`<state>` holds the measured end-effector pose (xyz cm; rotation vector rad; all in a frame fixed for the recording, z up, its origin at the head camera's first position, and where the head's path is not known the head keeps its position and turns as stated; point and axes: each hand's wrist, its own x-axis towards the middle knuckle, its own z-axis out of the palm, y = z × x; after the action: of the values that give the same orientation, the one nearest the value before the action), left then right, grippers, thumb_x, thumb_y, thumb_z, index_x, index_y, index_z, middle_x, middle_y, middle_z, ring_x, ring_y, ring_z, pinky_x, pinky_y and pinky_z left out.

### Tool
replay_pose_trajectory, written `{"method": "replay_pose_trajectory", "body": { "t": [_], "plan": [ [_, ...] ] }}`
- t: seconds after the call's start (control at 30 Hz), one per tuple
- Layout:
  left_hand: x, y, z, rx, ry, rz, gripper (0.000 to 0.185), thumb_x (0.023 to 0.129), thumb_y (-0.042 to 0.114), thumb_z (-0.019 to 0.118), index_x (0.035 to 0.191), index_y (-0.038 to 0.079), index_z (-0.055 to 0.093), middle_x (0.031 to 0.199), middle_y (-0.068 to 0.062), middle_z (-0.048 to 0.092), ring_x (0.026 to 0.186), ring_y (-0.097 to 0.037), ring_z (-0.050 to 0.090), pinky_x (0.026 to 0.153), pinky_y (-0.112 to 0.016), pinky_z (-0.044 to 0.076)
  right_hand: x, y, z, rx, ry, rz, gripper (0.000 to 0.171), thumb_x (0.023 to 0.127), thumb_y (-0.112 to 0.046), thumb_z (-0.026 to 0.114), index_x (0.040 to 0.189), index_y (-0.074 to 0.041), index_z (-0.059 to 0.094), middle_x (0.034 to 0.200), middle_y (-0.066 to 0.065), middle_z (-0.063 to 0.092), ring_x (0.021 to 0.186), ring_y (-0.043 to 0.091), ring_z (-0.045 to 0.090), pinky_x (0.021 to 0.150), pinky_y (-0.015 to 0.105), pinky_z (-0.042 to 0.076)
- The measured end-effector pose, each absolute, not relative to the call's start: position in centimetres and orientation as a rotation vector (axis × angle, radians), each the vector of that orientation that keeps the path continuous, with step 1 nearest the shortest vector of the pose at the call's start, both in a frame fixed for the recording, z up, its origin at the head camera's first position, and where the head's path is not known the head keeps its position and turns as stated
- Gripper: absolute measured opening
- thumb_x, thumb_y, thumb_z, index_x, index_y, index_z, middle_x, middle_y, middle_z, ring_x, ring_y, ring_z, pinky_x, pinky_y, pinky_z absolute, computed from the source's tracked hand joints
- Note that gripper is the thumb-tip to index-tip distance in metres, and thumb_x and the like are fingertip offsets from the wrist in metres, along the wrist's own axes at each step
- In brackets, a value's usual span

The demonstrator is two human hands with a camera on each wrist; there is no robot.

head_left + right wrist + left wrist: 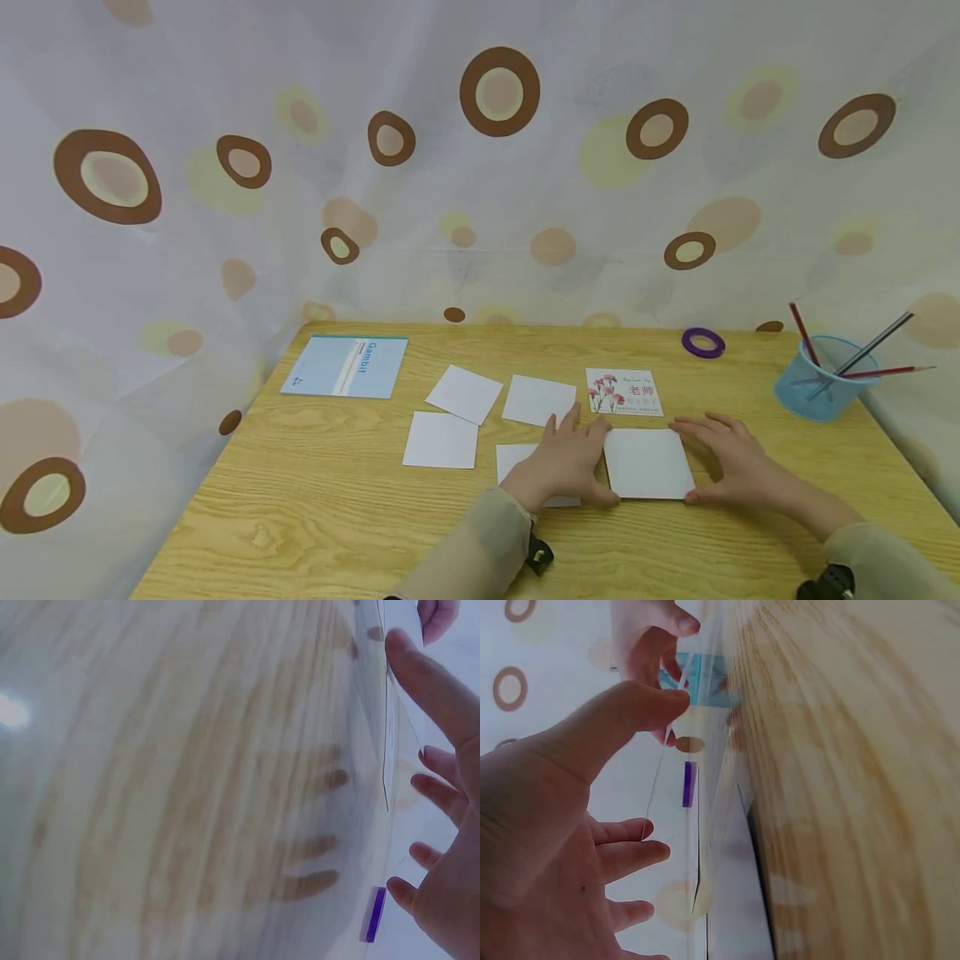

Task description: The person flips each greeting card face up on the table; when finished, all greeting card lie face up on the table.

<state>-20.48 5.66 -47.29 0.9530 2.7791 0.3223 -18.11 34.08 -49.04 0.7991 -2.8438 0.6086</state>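
A white square card [648, 464] is held level between both hands at the right of the table's middle. My left hand [562, 462] grips its left side, thumb at the near corner and a fingertip at the far one. On the right side, my right hand [738, 467] holds the card the same way. In the left wrist view the card shows as a thin edge above the wood, between the left thumb and forefinger. Beneath the left hand lies another white card [513, 458], partly hidden. Just beyond the held card is a flower-printed card [625, 392].
Several white cards [440, 440] lie to the left. A pale blue notebook [375, 367] sits at the back left. At the back right are a purple ring [703, 342] and a blue mesh cup [821, 392] with pencils sticking out. A patterned curtain [420, 208] hangs behind the table.
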Motion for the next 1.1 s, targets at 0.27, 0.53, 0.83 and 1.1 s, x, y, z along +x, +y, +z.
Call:
{"method": "replay_pose_trajectory", "body": {
  "t": [0.27,0.53,0.83,1.1],
  "plan": [
    [-20.3,5.2,-47.0,0.969,2.776,0.29,0.098,0.076,0.067,0.073,0.153,0.022,0.031,0.157,0.008,0.039,0.153,-0.029,0.017,0.119,-0.057,0.025,-17.7,34.6,-48.9,0.9,-2.785,0.576,0.097,0.062,-0.051,0.089,0.142,-0.008,0.052,0.141,0.015,0.056,0.125,0.055,0.038,0.085,0.077,0.034],
    [-20.2,5.0,-46.6,0.98,2.76,0.285,0.097,0.079,0.068,0.068,0.155,0.022,0.029,0.159,0.007,0.035,0.153,-0.029,0.015,0.118,-0.056,0.027,-17.3,34.5,-49.1,0.956,-2.741,0.635,0.087,0.068,-0.04,0.09,0.144,-0.021,0.053,0.15,-0.009,0.049,0.127,0.049,0.038,0.085,0.074,0.036],
    [-20.3,5.0,-46.7,0.972,2.76,0.317,0.094,0.079,0.07,0.065,0.154,0.023,0.031,0.158,0.008,0.037,0.153,-0.028,0.018,0.118,-0.055,0.029,-17.0,34.5,-49.1,0.978,-2.713,0.663,0.065,0.076,-0.033,0.085,0.135,-0.028,0.061,0.148,-0.014,0.049,0.145,0.017,0.026,0.084,0.074,0.036],
    [-20.2,4.8,-46.8,0.961,2.722,0.392,0.092,0.082,0.072,0.061,0.154,0.024,0.031,0.156,0.007,0.04,0.153,-0.029,0.018,0.119,-0.054,0.027,-16.7,34.5,-48.8,0.995,-2.698,0.805,0.056,0.082,-0.019,0.079,0.135,-0.026,0.061,0.149,-0.021,0.045,0.14,-0.016,0.006,0.086,0.076,0.03]
  ]
}}
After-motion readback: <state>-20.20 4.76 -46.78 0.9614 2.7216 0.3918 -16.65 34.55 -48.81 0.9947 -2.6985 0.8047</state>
